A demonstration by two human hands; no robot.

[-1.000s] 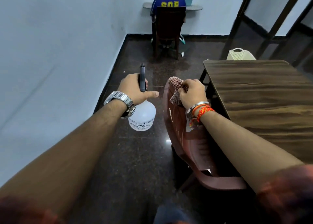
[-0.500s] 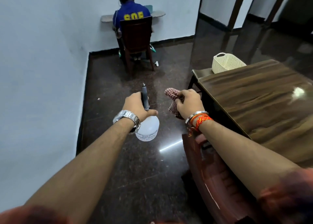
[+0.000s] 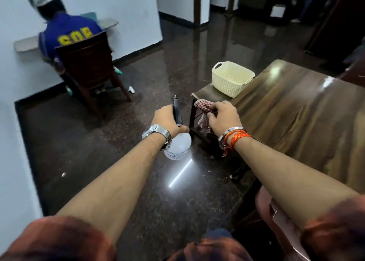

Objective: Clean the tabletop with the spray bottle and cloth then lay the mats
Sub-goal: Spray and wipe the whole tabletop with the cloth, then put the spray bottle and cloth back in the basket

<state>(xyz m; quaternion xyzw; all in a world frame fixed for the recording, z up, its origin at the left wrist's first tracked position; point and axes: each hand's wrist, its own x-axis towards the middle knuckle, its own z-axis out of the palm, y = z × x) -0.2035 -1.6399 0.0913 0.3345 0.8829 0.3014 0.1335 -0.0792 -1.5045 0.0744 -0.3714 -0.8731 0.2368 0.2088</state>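
Note:
My left hand [image 3: 166,118] grips the black trigger head of a translucent white spray bottle [image 3: 178,147], which hangs over the dark floor left of the table. My right hand [image 3: 222,117] is closed on a bunched red-and-white checked cloth [image 3: 203,110], held in the air at the near left corner of the brown wooden tabletop [image 3: 296,110]. Neither the bottle nor the cloth touches the tabletop. No mats are in sight.
A cream plastic basket [image 3: 232,78] stands on a low stool [image 3: 205,92] against the table's far left edge. A reddish plastic chair [image 3: 276,215] is at lower right beside me. A person in a blue shirt sits on a wooden chair [image 3: 90,67] by the far wall.
The view has swung to the right and lifted, bringing more of the tabletop and the basket into view. Both hands keep their hold and have moved off the red chair toward the table corner.

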